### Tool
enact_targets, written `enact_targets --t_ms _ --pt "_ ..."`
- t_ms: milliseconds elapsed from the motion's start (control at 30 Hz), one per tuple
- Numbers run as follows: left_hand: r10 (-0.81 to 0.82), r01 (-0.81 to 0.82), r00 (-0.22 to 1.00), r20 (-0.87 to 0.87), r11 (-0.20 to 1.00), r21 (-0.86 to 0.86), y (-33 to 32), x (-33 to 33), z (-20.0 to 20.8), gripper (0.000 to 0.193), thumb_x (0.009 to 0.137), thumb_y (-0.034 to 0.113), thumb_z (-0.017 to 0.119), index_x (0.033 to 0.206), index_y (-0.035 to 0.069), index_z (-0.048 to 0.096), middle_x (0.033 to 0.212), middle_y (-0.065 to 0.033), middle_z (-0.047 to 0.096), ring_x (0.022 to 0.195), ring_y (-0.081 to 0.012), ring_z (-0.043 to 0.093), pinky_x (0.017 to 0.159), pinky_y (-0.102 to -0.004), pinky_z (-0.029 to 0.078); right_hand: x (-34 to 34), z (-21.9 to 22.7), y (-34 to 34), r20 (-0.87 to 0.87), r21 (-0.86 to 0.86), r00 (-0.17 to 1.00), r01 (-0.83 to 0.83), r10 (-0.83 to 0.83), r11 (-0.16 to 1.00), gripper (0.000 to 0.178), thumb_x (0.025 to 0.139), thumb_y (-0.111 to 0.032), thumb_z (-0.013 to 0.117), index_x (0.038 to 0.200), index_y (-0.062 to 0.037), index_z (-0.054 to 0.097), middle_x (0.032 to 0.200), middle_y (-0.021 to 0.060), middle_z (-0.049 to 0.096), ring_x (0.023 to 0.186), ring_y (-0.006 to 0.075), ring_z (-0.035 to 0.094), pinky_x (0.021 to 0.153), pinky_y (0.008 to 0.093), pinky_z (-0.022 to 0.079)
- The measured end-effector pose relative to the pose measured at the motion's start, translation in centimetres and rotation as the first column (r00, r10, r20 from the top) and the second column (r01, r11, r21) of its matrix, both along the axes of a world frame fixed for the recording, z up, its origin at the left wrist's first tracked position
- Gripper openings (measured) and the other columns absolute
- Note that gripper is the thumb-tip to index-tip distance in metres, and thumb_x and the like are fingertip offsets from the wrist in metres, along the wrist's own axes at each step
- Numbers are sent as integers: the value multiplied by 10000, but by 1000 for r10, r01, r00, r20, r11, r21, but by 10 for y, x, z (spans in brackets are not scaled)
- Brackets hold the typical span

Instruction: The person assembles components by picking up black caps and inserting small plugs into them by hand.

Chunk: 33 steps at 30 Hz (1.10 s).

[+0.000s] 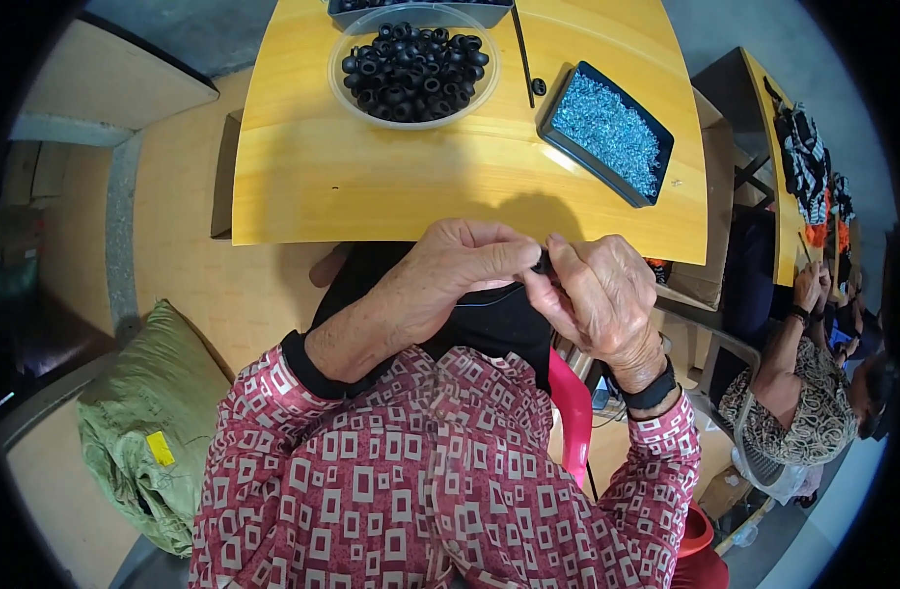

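Observation:
Just off the near edge of the yellow table (371, 211), my two hands meet fingertip to fingertip. A small black part (541, 262) shows between them, mostly covered by the fingers. My left hand (455, 275) pinches it from the left with thumb and forefinger. From the other side, my right hand (602, 294) is closed on it with curled fingers. Beyond them on the table stands a clear round tub (339, 83) full of small black hollow round pieces (410, 74). To its right lies a black tray (558, 137) of tiny shiny bluish-silver pieces (607, 133).
A black rod (522, 54) and a small black round piece (539, 86) lie between tub and tray. Another dark tray (440, 14) is at the far edge. A green sack (150, 422) leans at left. At right, another person (803, 402) works at a second table (782, 196).

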<state>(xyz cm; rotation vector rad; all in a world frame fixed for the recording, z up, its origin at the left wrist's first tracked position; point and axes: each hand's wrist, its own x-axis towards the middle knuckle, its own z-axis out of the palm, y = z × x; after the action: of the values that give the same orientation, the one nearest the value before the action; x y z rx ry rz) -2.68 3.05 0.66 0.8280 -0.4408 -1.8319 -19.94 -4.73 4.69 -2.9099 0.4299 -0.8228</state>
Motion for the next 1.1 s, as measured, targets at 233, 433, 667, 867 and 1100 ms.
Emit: enact_targets --t_ms 233,433,667,867,1100 --pt "103 -102 992 -76 995 7 -3 -9 5 216 882 195 648 997 12 665 907 -16 657 844 -53 594 788 -193 478 -1 -4 -6 119 136 992 15 -31 991 385 648 -109 793 973 28 637 721 83 564 622 218 572 554 315 464" --pt "102 -103 992 -76 995 -8 -4 -12 4 228 894 209 635 1019 21 658 921 -13 650 856 -54 593 807 -196 478 -1 9 -8 61 123 996 61 -69 991 357 651 -144 783 933 18 634 739 82 561 635 229 570 564 326 463" --pt "81 -82 995 -57 997 -17 0 -12 -1 239 910 236 614 1024 30 657 930 -4 641 873 -46 583 804 -201 480 1 17 -15 -78 -39 995 -66 63 997 230 659 -180 752 745 -45 587 704 55 507 626 198 520 542 313 413" --pt "71 -72 996 -57 997 -9 2 -9 -1 232 910 240 612 1006 35 660 924 0 637 856 -46 583 805 -204 479 5 9 -12 -7 -70 998 -56 56 996 207 647 -136 759 694 -56 574 660 34 488 581 189 508 505 301 395" --pt "62 -61 998 -12 997 44 6 -7 -3 214 894 220 634 989 32 666 916 -4 642 848 -53 586 794 -209 480 4 -4 -5 16 -49 999 -28 29 998 192 653 -123 758 711 -45 593 642 34 476 564 183 502 487 300 378"
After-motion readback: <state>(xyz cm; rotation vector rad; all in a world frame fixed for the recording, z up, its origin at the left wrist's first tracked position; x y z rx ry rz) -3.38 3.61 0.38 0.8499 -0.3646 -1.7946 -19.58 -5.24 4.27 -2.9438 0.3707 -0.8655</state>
